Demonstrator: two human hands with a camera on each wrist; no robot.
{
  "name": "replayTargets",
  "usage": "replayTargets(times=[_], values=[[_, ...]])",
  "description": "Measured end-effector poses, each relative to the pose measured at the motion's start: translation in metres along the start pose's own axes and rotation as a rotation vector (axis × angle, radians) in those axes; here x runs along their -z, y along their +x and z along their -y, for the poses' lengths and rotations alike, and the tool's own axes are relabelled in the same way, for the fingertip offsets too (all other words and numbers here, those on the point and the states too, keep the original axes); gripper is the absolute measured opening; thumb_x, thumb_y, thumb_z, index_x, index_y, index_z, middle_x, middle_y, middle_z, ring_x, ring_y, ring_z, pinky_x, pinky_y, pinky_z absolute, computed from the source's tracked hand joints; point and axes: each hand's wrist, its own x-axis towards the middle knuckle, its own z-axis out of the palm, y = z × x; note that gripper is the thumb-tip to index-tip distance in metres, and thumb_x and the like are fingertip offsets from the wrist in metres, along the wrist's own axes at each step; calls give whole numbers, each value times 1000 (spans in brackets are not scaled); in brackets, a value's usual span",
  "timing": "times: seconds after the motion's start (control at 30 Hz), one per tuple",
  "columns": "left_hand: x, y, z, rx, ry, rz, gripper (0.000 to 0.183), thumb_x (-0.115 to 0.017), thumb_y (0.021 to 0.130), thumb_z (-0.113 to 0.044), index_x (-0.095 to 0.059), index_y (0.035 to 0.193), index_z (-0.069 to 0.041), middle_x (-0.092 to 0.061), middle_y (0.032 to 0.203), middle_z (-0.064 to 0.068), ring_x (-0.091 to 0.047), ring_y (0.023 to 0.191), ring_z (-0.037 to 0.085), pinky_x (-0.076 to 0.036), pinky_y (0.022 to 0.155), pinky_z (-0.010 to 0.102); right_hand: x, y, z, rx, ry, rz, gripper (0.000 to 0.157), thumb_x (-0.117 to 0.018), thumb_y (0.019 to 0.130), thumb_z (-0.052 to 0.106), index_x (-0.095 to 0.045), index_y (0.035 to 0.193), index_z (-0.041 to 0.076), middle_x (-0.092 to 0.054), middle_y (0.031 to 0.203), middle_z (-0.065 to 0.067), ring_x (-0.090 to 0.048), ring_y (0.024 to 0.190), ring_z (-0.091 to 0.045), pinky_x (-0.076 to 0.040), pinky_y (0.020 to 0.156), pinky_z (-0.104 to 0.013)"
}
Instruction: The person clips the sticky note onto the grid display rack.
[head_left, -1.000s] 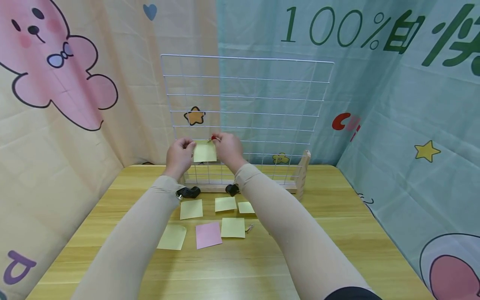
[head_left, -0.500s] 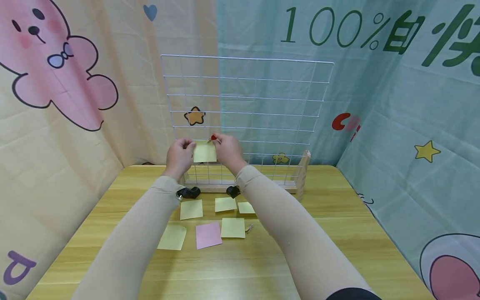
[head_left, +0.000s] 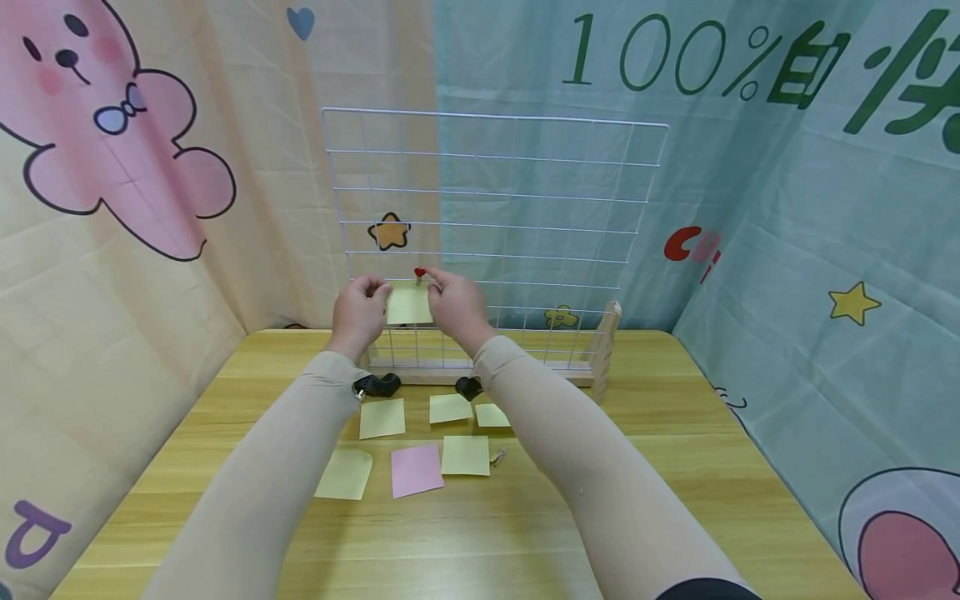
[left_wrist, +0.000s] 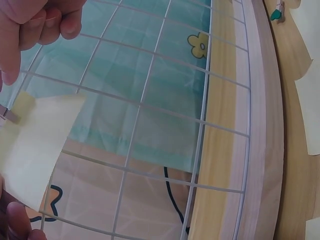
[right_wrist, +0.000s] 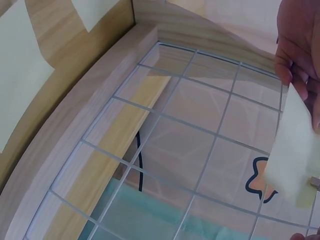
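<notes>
I am pinching the left edge of a yellow note (head_left: 409,303) with the left hand (head_left: 360,315), so that grip is narrow and holding paper. The note is standing upright between the two hands, facing me in front of the wire grid (head_left: 495,195). Up and to the right of my left grip, a red heart clip (head_left: 419,273) is sitting at the note's top edge; whether it is also biting a wire I am not able to tell. The right hand (head_left: 459,304) is hovering at the note's right side, its index finger extending to just beside the heart while the other fingers are curling loosely, leaving that grip slack. Below both grips, a wooden stand (head_left: 602,358) is carrying the grid on the table (head_left: 675,467). Lower down and nearer me, more yellow notes (head_left: 466,456) are lying around a pink note (head_left: 417,471), with a second clip (head_left: 498,457) lying beside one of them. Above the left grip, an orange star (head_left: 389,232) is showing on the backdrop through the wires.
</notes>
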Motion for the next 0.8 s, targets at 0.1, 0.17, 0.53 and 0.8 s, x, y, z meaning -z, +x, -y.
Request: replayTargets(times=[0.1,0.17,0.53,0.8], values=[[0,-1,0,0,2,1,30,-53,112,-31,-67,120,-5,-62,106,11,-58,89,24,-48,75,34,0,-1,1,4,10,20,43,-50,110,19,-57,153,23,-72,77,-9,-32,41,-9,-33,40,-22],[1,-1,1,2,5,4,30,-53,112,-31,-66,120,-6,-62,107,11,-59,89,25,-49,75,34,0,-1,1,0,18,28,44,-49,110,17,-57,153,23,-77,89,-9,-33,41,-10,-33,40,-22],[2,-1,0,8,13,9,30,-54,111,-31,-66,122,-5,-62,108,11,-57,90,25,-47,76,34,2,-2,-5,-27,77,37,47,-48,110,20,-53,156,29,-67,70,-4,-32,39,-12,-32,38,-23],[4,-1,0,7,32,7,30,-57,110,-32,-68,122,-7,-65,113,12,-59,95,27,-47,79,34,9,-8,-12,29,62,41,46,-51,110,26,-53,156,26,-34,49,7,-33,40,-13,-30,38,-24]])
